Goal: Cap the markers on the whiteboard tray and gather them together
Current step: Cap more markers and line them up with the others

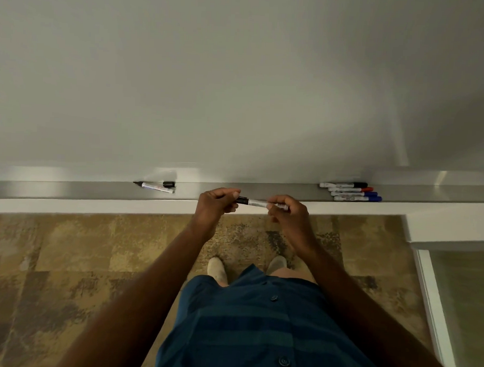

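Observation:
Both my hands hold one white-barrelled black marker (255, 202) just in front of the grey whiteboard tray (262, 191). My left hand (216, 205) pinches its black cap end; my right hand (288, 212) grips the barrel. On the tray at the left lies an uncapped black marker (157, 187), tip pointing left, with its loose black cap (169, 184) beside it. At the right of the tray several capped markers (350, 191) lie side by side: black, red and two blue.
The whiteboard (238, 87) fills the upper view. Below the tray is patterned brown carpet (68, 259), my shoes and blue shirt. A white frame with a glass panel (456, 287) stands at the right.

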{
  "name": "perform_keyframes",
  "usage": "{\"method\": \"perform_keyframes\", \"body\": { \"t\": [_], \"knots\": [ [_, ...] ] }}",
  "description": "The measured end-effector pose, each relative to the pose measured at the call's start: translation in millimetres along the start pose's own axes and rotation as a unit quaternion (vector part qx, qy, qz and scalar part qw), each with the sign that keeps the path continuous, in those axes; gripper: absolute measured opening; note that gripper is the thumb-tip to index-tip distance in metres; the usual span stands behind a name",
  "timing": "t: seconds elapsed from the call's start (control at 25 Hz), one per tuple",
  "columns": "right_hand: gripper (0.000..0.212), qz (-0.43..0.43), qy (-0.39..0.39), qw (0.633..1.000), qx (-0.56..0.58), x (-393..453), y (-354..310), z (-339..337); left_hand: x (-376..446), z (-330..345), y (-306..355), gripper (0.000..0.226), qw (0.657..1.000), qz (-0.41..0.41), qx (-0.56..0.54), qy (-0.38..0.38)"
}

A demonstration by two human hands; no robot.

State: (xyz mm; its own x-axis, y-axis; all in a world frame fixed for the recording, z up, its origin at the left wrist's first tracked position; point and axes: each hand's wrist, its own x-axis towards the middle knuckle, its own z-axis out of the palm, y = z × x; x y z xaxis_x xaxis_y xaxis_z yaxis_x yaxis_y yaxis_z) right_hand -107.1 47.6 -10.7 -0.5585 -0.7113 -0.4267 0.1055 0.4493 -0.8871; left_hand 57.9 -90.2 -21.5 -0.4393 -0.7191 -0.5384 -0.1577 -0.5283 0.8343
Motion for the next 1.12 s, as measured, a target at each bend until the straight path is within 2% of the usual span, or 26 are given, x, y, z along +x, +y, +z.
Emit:
{"method": "perform_keyframes", "body": {
  "t": [0.08,0.2,0.32,0.44,0.6,0.88,1.0,1.12],
  "knots": [
    [0.019,-0.062,-0.021,0.991,-0.118,0,5,-19,0,23,-1,0.014,0.998,-0.037,-0.058,0.012],
    [0.025,-0.133,-0.019,0.955,-0.263,1,9,-40,-2,57,-7,0.015,0.990,-0.071,-0.124,0.020],
    [0.024,-0.181,0.008,0.925,-0.334,2,9,-60,-4,92,-15,0.009,0.984,-0.076,-0.159,0.040],
    [0.022,-0.190,0.036,0.916,-0.352,0,6,-76,-4,124,-21,0.010,0.984,-0.062,-0.153,0.060],
    [0.022,-0.179,0.046,0.922,-0.339,1,6,-94,0,152,-22,0.012,0.988,-0.035,-0.132,0.074],
    [0.021,-0.101,0.028,0.964,-0.245,12,11,-116,3,172,-23,0.011,0.993,-0.014,-0.097,0.066],
    [0.020,-0.114,0.004,0.958,-0.264,25,14,-128,8,171,-21,0.012,0.995,-0.013,-0.090,0.029],
    [0.023,-0.162,-0.047,0.928,-0.334,43,19,-147,14,163,-24,0.012,1.000,-0.014,-0.025,0.008]
  ]
}}
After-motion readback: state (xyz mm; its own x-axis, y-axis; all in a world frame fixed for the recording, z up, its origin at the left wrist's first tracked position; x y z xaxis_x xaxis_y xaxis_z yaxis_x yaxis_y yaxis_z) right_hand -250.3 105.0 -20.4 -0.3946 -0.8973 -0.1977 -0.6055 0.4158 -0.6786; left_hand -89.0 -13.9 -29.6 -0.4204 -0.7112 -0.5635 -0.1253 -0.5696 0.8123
